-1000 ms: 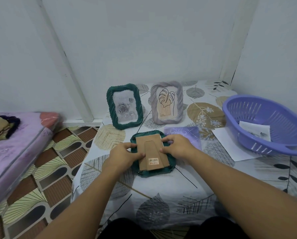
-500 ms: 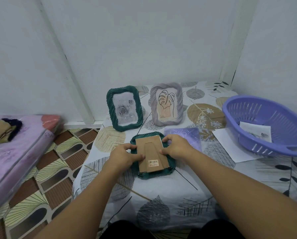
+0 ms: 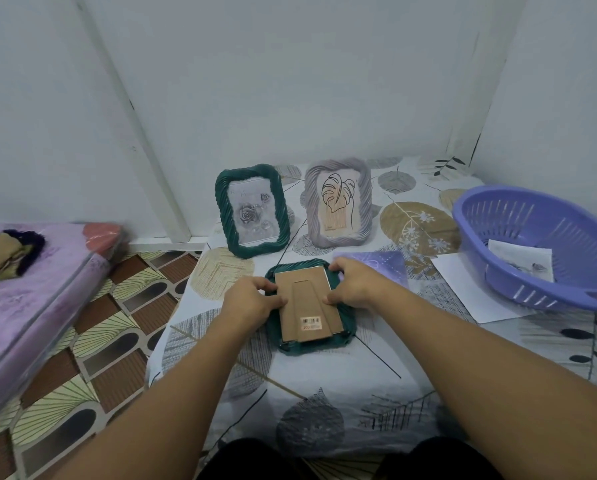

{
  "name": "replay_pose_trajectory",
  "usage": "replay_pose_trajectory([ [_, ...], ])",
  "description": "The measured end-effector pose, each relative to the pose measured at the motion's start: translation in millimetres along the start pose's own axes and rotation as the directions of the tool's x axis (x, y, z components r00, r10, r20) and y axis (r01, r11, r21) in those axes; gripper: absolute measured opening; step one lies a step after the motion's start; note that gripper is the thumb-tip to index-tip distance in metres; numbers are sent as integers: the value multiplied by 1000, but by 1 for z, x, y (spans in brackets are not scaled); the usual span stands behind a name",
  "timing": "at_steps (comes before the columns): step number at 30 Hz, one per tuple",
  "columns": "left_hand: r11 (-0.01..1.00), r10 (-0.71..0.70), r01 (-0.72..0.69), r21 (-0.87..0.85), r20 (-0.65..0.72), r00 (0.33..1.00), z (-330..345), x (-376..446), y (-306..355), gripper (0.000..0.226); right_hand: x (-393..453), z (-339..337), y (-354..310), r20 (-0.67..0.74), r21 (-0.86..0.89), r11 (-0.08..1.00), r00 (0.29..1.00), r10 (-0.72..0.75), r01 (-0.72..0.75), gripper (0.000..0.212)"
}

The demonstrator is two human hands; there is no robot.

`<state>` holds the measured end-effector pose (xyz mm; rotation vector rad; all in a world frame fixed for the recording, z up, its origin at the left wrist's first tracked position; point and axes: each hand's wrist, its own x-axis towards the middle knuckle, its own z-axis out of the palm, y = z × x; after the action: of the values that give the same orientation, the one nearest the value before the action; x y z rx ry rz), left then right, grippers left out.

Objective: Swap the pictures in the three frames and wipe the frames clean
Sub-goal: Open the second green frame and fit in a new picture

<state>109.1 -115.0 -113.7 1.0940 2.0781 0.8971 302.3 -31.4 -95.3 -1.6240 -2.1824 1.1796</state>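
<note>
face-down green frame (image 3: 311, 344) lies flat on the table (image 3: 324, 393) in front of me, with its brown cardboard back (image 3: 305, 306) facing up. my left hand (image 3: 252, 303) holds the left edge of the back, with my thumb on the cardboard. my right hand (image 3: 356, 289) holds the right edge, fingers bent and pinching it. a small sticker (image 3: 311, 322) with lines sits low on the back.

just behind my right hand a purple card (image 3: 383, 268) lies flat on the table. further back two frames stand up side by side. one is a green frame (image 3: 252, 209) with a rose picture. beside it on the right is a grey frame (image 3: 338, 200) with a leaf drawing.

on the right side sits a purple basket (image 3: 536, 244) with a picture (image 3: 520, 259) inside. a white paper (image 3: 470, 285) lies partly under the basket. off to the left, down on the floor, is a pink mattress (image 3: 30, 292).
</note>
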Motion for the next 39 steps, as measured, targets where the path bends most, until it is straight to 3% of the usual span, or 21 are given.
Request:
replay_pose_trajectory([
  [6,991,-48,56,-120,68,997,-4,-4,0,45,-2,0,0,-2,27,1000,1000,0,0,66],
  [11,991,-61,71,-112,88,994,-3,-4,3,44,-3,1,2,-9,41,999,1000,7,-6,66],
  [17,991,-95,88,-102,-62,994,2,0,10,40,-2,0,1,0,31,999,1000,4,-4,69],
  [21,997,-67,62,-51,-95,993,11,1,14,55,-1,-1,-1,18,20,1000,1000,8,-9,74],
  [29,993,-59,47,-107,-113,992,13,-1,14,62,-1,-2,1,26,43,999,1000,0,-1,78],
  [39,934,-166,135,-330,-70,984,15,-4,18,61,-4,-3,0,38,67,998,999,-4,1,77],
])
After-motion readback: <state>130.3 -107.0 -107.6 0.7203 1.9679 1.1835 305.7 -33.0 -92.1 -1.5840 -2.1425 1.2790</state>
